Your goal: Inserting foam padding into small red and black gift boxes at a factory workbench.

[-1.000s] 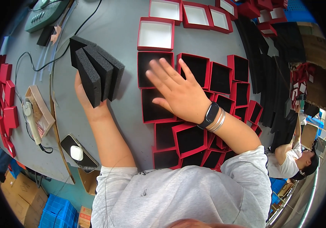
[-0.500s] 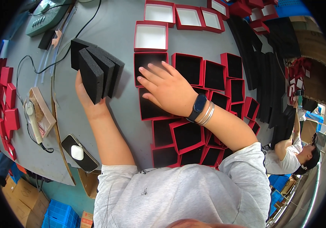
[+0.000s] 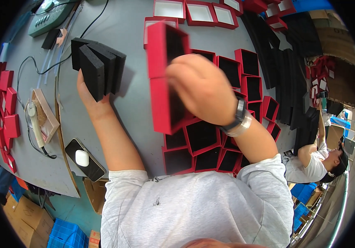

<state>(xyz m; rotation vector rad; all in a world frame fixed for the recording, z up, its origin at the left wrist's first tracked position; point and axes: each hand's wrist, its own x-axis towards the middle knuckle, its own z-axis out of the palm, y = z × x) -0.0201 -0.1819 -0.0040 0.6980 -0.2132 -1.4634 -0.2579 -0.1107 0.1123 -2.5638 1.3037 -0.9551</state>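
My left hand (image 3: 87,91) is closed around several black foam pads (image 3: 108,68), which fan out above the grey table. With my right hand (image 3: 204,89), blurred by motion, I grip two red boxes (image 3: 159,103) one beyond the other. Both are tipped up on edge, their red sides turned left and black foam inside. My fingertips are partly hidden at their openings. Right of and below that hand lie several red boxes lined with black foam (image 3: 202,134). Farther away stand red boxes with white insides (image 3: 200,13), one partly behind the lifted pair.
Long black foam strips (image 3: 285,87) lie at the right, with a co-worker (image 3: 314,163) beyond. On the left are a phone (image 3: 95,170) under a white case (image 3: 82,158), a white corded tool (image 3: 33,118) by an open carton, and piled red boxes (image 3: 11,126).
My right hand, earlier spread flat over a foam-lined box, has closed on two boxes and tipped them up. My left hand still holds the foam pads, slightly shifted.
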